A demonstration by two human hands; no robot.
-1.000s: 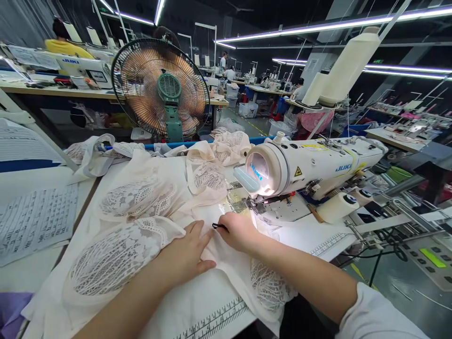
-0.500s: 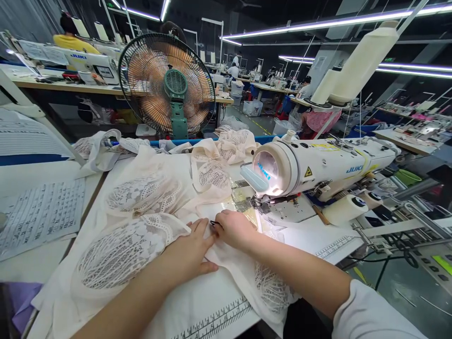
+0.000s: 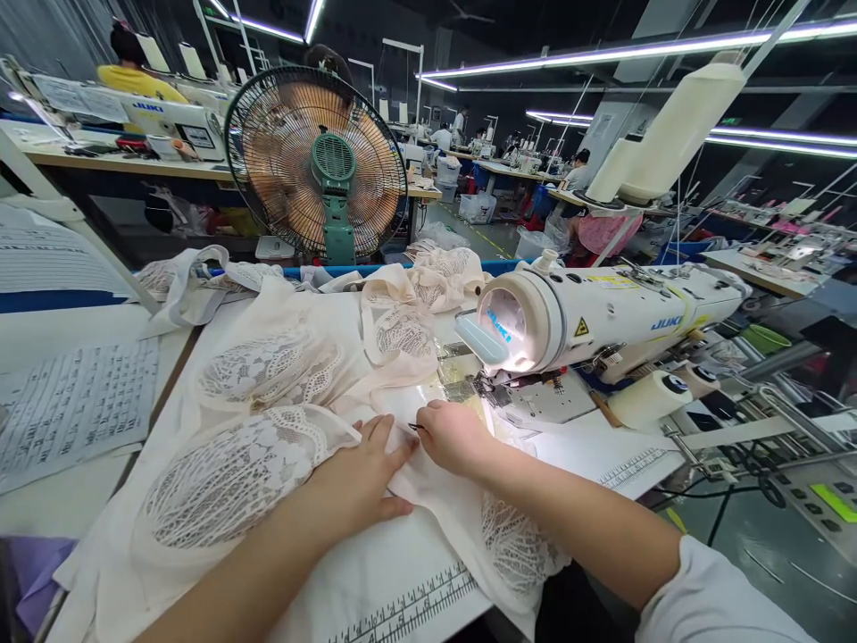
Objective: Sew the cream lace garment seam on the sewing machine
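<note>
Left hand: the left hand (image 3: 358, 478) is laid flat and released, fingers spread, on the cream lace fabric (image 3: 268, 446), pressing it to the surface (image 3: 402, 580).
Right hand: the right hand (image 3: 452, 435) is clenched around a small dark tool (image 3: 416, 427), whose tip is seen just beyond the fingers, close to the left fingertips.
Fabric: the lace fabric is spread over the surface in front of the sewing machine (image 3: 589, 321), with one edge drawn toward the lit needle area (image 3: 478, 386).
Machine: a white machine is set to the right of the hands; a thread cone (image 3: 679, 125) is mounted above it.
Ruler: a printed ruler strip (image 3: 408, 607) is seen on the near edge of the surface.
Surroundings: a fan (image 3: 314, 165) is stood behind the fabric, and printed sheets (image 3: 73, 402) are laid at the left.
</note>
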